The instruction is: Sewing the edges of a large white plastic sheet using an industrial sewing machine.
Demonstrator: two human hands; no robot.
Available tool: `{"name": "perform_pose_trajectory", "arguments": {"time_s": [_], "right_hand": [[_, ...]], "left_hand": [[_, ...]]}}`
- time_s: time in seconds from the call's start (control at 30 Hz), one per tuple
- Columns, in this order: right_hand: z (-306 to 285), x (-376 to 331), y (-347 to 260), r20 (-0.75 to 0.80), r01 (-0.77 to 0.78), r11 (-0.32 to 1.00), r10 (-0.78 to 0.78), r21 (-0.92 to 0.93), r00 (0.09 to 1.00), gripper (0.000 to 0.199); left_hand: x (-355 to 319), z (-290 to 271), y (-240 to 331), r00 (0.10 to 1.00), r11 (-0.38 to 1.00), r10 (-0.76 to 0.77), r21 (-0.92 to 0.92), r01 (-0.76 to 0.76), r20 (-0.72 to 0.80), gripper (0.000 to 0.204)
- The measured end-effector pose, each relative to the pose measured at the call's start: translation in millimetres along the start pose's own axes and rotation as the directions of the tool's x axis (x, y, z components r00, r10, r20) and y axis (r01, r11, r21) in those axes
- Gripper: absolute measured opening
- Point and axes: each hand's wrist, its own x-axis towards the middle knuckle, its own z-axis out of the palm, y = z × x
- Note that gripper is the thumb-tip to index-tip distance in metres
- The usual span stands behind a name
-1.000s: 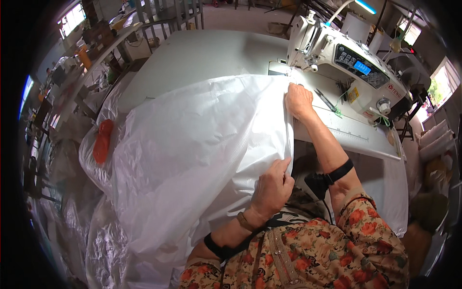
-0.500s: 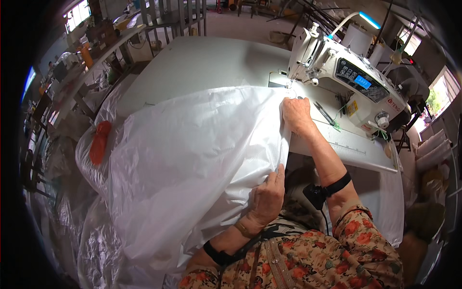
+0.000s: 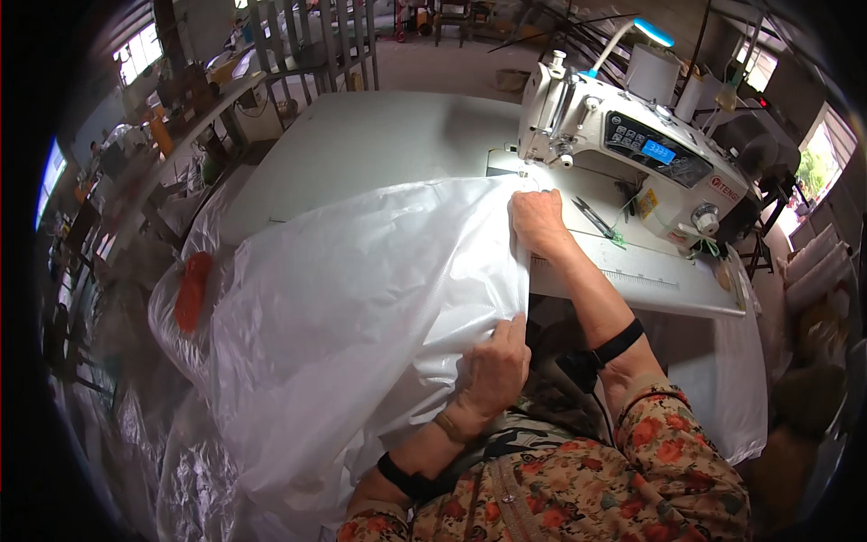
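A large sheet of thin white plastic-like fabric (image 3: 343, 280) spreads over the table and hangs down at the left. Its corner lies under the needle area of a white sewing machine (image 3: 623, 126). Close to the presser foot, my right hand (image 3: 539, 223) is closed on the fabric's right edge. Lower along the same edge, near my body, my left hand (image 3: 495, 366) pinches the fabric between thumb and fingers. The fingertips of the right hand are partly hidden by its knuckles.
Thread snips (image 3: 594, 217) lie on the machine bed right of my right hand, beside green thread. An orange-red bundle (image 3: 192, 291) rests on plastic at the left. A lamp (image 3: 652, 32) arches above the machine, and thread cones (image 3: 652, 72) stand behind it.
The view has shifted slightly, so the machine and table appear a little further left and lower. Both hands keep hold of the fabric edge in nearly the same places.
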Motion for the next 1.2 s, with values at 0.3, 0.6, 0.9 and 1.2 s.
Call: {"name": "perform_pose_trajectory", "arguments": {"time_s": [0.3, 0.6, 0.9, 1.2], "right_hand": [[15.7, -8.1, 12.3, -0.156, -0.041, 0.995, 0.055, 0.089, 0.986, 0.009], [11.8, -14.3, 0.5, -0.116, -0.088, 0.994, 0.096, 0.071, 0.989, 0.008], [17.3, 8.7, 14.4, -0.186, 0.004, 0.999, 0.005, 0.048, 0.982, 0.008], [18.8, 10.4, 27.7, -0.145, -0.254, 0.875, 0.338, 0.412, 0.930, 0.025]], "left_hand": [[14.8, 12.6, 6.5, 1.000, 0.996, -0.002, 0.091, 0.001, 0.016, 0.033], [21.3, 15.1, 6.3, 0.996, 0.996, 0.029, 0.076, -0.036, 0.083, 0.033], [47.8, 17.5, -8.2, 0.996, 0.984, 0.029, 0.175, -0.044, 0.089, 0.014], [49.5, 19.3, -8.6, 0.998, 0.998, -0.057, -0.031, 0.057, 0.003, 0.014]]}}
